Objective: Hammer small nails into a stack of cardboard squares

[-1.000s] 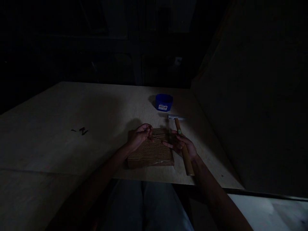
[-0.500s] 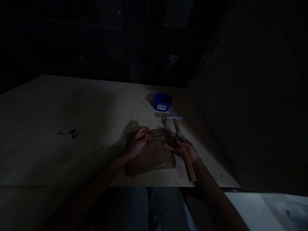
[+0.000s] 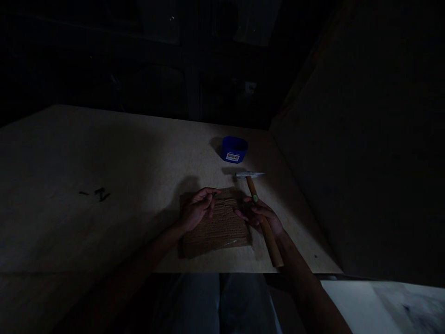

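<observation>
A hammer (image 3: 271, 243) with a wooden handle and a grey metal head is in my right hand (image 3: 264, 217). The handle lies across the palm with the fingers curled round it, and the head points away from me. My left hand (image 3: 200, 208) is closed in a pinch above the cardboard pad (image 3: 219, 229). Something small and dark shows at its fingertips, too dim to name. The brown, ridged pad lies flat on the table between my hands, its far left part covered by the left hand.
A blue plastic tub (image 3: 234, 150) with a white label stands beyond the hammer. Several small dark pieces (image 3: 100, 193) lie on the pale wooden table (image 3: 139, 153) at the left. A tall dark panel (image 3: 365, 162) rises along the right side. The light is dim.
The hammer has shifted slightly left and its head is a little lower in view. My left fingers have changed their pinch, the index finger now stretched further right.
</observation>
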### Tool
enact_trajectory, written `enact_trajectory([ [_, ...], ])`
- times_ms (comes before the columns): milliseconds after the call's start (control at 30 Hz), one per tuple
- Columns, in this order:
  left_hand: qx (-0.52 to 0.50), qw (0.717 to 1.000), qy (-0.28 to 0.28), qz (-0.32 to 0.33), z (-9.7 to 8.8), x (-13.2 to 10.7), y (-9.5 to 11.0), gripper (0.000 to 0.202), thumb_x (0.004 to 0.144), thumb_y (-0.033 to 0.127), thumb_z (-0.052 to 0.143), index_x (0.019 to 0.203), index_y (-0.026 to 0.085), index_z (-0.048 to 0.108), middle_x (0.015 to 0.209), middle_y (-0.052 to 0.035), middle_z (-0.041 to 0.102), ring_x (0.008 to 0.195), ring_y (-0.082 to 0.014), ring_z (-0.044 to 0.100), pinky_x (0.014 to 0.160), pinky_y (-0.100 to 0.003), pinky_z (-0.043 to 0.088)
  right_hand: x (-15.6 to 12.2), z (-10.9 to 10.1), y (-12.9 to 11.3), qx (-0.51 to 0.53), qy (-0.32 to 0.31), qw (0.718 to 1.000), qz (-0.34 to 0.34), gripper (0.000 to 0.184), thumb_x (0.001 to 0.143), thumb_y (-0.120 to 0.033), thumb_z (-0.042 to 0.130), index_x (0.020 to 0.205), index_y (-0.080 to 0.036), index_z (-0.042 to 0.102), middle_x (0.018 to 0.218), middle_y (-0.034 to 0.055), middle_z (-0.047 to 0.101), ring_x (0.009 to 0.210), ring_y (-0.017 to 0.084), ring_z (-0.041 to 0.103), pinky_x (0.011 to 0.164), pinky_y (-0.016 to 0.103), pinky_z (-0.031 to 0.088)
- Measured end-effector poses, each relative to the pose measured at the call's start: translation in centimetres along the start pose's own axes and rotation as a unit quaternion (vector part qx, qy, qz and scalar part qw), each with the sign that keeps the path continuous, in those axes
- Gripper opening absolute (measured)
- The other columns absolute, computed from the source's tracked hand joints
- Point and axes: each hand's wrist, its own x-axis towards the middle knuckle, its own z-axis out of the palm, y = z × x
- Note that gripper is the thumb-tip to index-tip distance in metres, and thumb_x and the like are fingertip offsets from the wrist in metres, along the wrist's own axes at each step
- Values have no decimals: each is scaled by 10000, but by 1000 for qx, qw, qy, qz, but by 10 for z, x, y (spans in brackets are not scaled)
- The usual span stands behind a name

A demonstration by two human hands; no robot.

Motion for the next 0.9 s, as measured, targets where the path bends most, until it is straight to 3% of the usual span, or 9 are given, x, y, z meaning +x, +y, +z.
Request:
enact_trajectory([
  [200,-7,1000,10,-15,-4,-1,-2,502,793,379,785,1238,163,694,640,5,605,503,-83,494,465,-211,360,0,1,1,-1,0,1000,0,283,812,-166,694,1093,-195,721,445,-127,489,401,78,480,1123,483,429],
  [433,5,1000,-13,0,-6,2,-6,386,774,415,804,1039,140,747,688,-17,628,508,-83,512,419,-199,370,-1,-1,2,-10,10,1000,0,268,819,-162,687,1084,-190,719,437,-118,474,409,92,517,1012,446,516],
  [533,4,1000,-14,5,-4,2,-3,364,785,416,792,1013,145,705,701,-11,635,484,-81,519,403,-194,395,-1,-1,1,-20,15,1000,6,270,816,-176,699,1085,-198,720,429,-116,468,418,110,546,958,438,543],
  [733,23,1000,-6,5,-2,0,-1,412,778,417,791,1017,178,554,748,-17,697,445,-91,550,403,-206,457,0,3,0,-9,12,1000,2,273,790,-176,712,1063,-190,731,426,-121,486,383,79,469,1056,430,492],
  [900,72,997,-15,-14,1,-1,-3,430,771,461,783,953,188,505,823,-53,746,419,-121,598,415,-247,495,-1,7,-3,-18,11,1000,5,278,785,-173,707,1061,-190,735,420,-113,489,395,95,474,1012,438,521],
])
